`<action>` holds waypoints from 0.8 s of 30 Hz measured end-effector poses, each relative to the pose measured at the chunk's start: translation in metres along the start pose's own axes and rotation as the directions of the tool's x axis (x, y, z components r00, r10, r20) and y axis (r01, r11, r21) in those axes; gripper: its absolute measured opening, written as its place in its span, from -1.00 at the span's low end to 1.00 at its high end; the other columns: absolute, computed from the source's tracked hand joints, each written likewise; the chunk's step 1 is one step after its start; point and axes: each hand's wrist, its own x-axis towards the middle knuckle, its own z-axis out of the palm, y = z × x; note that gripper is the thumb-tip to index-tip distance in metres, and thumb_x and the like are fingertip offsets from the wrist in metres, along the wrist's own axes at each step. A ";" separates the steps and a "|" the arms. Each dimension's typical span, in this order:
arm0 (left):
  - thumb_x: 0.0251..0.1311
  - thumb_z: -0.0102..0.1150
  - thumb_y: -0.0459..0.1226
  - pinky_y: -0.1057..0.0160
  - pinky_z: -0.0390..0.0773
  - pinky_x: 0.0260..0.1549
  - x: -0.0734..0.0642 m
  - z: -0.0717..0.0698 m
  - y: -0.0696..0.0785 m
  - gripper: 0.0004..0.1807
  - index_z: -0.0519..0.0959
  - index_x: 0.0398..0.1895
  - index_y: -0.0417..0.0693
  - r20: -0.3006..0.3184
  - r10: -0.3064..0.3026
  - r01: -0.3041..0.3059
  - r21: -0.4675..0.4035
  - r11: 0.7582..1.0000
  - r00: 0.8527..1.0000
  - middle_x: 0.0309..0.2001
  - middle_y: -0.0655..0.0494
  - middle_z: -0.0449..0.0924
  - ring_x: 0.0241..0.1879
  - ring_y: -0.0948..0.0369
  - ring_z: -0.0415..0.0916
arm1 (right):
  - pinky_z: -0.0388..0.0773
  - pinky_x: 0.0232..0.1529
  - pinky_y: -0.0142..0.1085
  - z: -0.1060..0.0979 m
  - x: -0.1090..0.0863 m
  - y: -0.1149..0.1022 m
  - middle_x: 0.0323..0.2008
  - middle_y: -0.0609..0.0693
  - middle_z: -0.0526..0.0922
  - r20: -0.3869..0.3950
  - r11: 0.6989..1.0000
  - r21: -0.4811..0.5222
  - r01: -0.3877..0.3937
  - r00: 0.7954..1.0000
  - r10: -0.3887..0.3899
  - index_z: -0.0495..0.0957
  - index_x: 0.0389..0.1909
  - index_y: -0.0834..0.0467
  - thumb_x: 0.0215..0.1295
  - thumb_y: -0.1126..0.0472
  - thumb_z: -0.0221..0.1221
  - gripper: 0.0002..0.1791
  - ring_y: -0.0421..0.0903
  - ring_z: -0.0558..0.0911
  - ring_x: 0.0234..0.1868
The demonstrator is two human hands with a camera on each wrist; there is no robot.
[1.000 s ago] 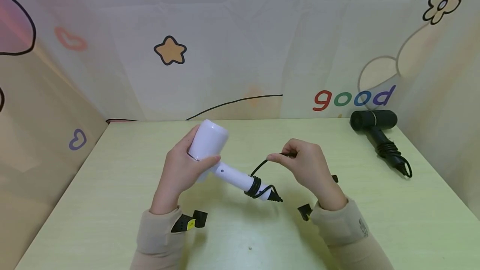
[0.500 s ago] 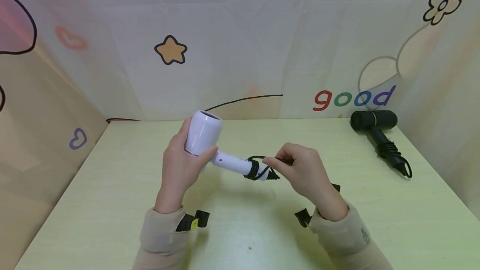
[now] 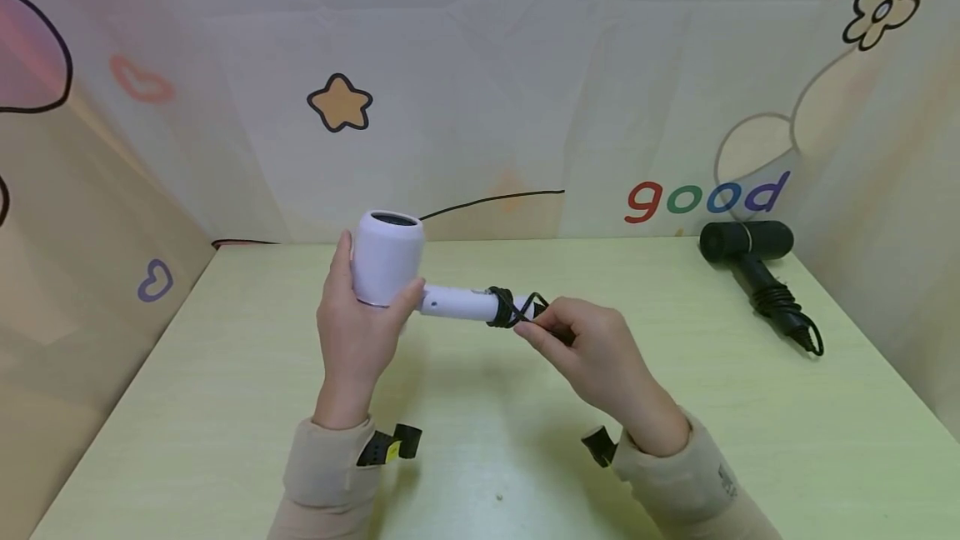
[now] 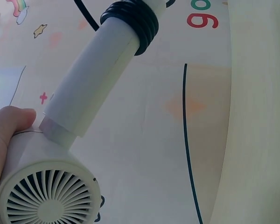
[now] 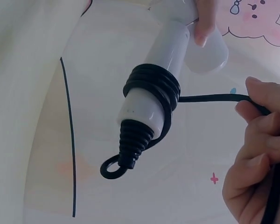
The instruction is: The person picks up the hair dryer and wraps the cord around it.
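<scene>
A white hair dryer (image 3: 386,261) is held up over the table, its barrel upright and its handle pointing right. My left hand (image 3: 360,332) grips the barrel from the left, thumb across the front near the handle joint. The slatted round vent (image 4: 51,200) faces the left wrist camera. Several turns of black cord (image 5: 151,86) wrap the handle close to its ribbed end. With thumb and fingers, my right hand (image 3: 588,348) pinches the cord just below the handle's end. In the right wrist view, a straight stretch of cord (image 5: 214,98) runs from the coil into those curled fingers.
At the table's far right corner lies a black hair dryer (image 3: 746,242) with its cord wound round the handle. A patterned cloth backdrop (image 3: 480,107) stands along the back and sides of the pale table (image 3: 225,407).
The dryer has swung upright, its handle rising from a downward slant to nearly level. My right hand has carried the cord left and down, from above the handle's end to below it.
</scene>
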 end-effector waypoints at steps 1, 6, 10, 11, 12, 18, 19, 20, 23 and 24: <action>-0.08 0.44 -0.14 -0.07 0.51 -0.13 0.000 0.000 0.000 0.00 0.11 0.43 -0.14 -0.009 -0.005 0.005 0.004 1.000 1.000 0.14 -0.16 0.43 -0.04 -0.06 0.46 | 0.21 -0.69 -0.48 0.001 0.000 0.000 -0.72 -0.20 0.34 0.001 1.000 0.001 0.009 1.000 -0.009 0.56 -0.58 0.11 0.08 0.25 0.34 -0.84 -0.36 0.22 -0.69; -0.06 0.41 -0.12 -0.07 0.51 -0.19 0.000 0.000 0.001 -0.09 0.20 0.36 -0.20 -0.052 -0.024 0.025 0.019 1.000 0.998 0.03 -0.17 0.47 -0.08 -0.05 0.46 | 0.23 -0.66 -0.49 0.004 -0.001 -0.001 -0.70 -0.21 0.35 0.003 0.999 0.001 0.046 0.999 -0.046 0.59 -0.53 0.10 0.10 0.28 0.33 -0.89 -0.37 0.22 -0.67; -0.01 0.38 -0.11 -0.07 0.53 -0.20 0.001 0.000 0.000 -0.21 0.29 0.27 -0.18 -0.088 -0.037 0.038 0.014 0.999 0.995 0.00 -0.11 0.50 -0.10 -0.02 0.48 | 0.25 -0.64 -0.49 0.006 -0.001 -0.002 -0.68 -0.22 0.36 0.010 0.998 -0.008 0.061 0.998 -0.061 0.61 -0.50 0.11 0.13 0.27 0.30 -0.92 -0.38 0.23 -0.66; -0.01 0.38 -0.10 -0.06 0.54 -0.21 0.001 0.000 0.000 -0.22 0.29 0.26 -0.18 -0.094 -0.045 0.046 0.011 0.999 0.995 0.00 -0.11 0.50 -0.11 -0.01 0.49 | 0.26 -0.63 -0.49 0.006 -0.002 -0.002 -0.68 -0.22 0.36 0.011 0.998 -0.011 0.067 0.998 -0.067 0.61 -0.49 0.11 0.13 0.27 0.30 -0.93 -0.39 0.23 -0.65; -0.01 0.38 -0.10 -0.06 0.54 -0.22 0.002 0.000 0.000 -0.23 0.30 0.25 -0.18 -0.098 -0.056 0.057 0.007 0.998 0.994 -0.01 -0.11 0.51 -0.13 -0.01 0.49 | 0.26 -0.63 -0.49 0.006 -0.002 -0.003 -0.67 -0.23 0.36 0.015 0.997 -0.013 0.073 0.997 -0.073 0.62 -0.47 0.12 0.13 0.28 0.30 -0.95 -0.39 0.23 -0.65; 0.01 0.36 -0.08 -0.05 0.55 -0.22 0.003 -0.004 -0.001 -0.24 0.30 0.24 -0.18 -0.104 -0.138 0.136 -0.027 0.990 0.985 -0.03 -0.10 0.51 -0.14 -0.02 0.50 | 0.22 -0.64 -0.53 0.007 -0.003 -0.007 -0.65 -0.21 0.38 0.038 0.989 -0.012 0.145 0.989 -0.145 0.65 -0.41 0.13 0.11 0.33 0.29 -0.95 -0.41 0.22 -0.64; 0.01 0.35 -0.07 -0.06 0.56 -0.21 0.004 -0.005 -0.002 -0.24 0.30 0.25 -0.18 -0.106 -0.148 0.146 -0.028 0.989 0.983 -0.01 -0.10 0.50 -0.13 -0.02 0.50 | 0.21 -0.64 -0.54 0.007 -0.003 -0.007 -0.65 -0.21 0.39 0.043 0.988 -0.011 0.156 0.987 -0.155 0.65 -0.41 0.13 0.10 0.33 0.30 -0.95 -0.41 0.21 -0.64; 0.02 0.35 -0.06 -0.07 0.56 -0.21 0.004 -0.005 -0.003 -0.24 0.30 0.26 -0.17 -0.109 -0.157 0.155 -0.028 0.988 0.982 0.00 -0.10 0.50 -0.12 -0.02 0.50 | 0.21 -0.64 -0.54 0.007 -0.003 -0.008 -0.64 -0.20 0.40 0.050 0.986 -0.013 0.167 0.985 -0.166 0.65 -0.40 0.13 0.11 0.32 0.30 -0.95 -0.40 0.22 -0.63; 0.03 0.33 -0.04 -0.08 0.57 -0.20 0.006 -0.007 -0.005 -0.22 0.28 0.28 -0.16 -0.111 -0.186 0.183 -0.037 0.982 0.976 0.02 -0.10 0.50 -0.11 -0.03 0.50 | 0.18 -0.64 -0.58 0.007 -0.003 -0.007 -0.63 -0.20 0.41 0.056 0.977 -0.017 0.211 0.976 -0.210 0.66 -0.38 0.14 0.09 0.32 0.31 -0.93 -0.40 0.22 -0.62; 0.03 0.33 -0.03 -0.08 0.57 -0.20 0.006 -0.008 -0.006 -0.22 0.28 0.28 -0.16 -0.113 -0.193 0.190 -0.040 0.981 0.975 0.02 -0.10 0.49 -0.11 -0.03 0.50 | 0.17 -0.63 -0.59 0.008 -0.003 -0.007 -0.64 -0.20 0.41 0.052 0.973 -0.017 0.228 0.972 -0.227 0.67 -0.37 0.14 0.08 0.32 0.31 -0.93 -0.40 0.22 -0.62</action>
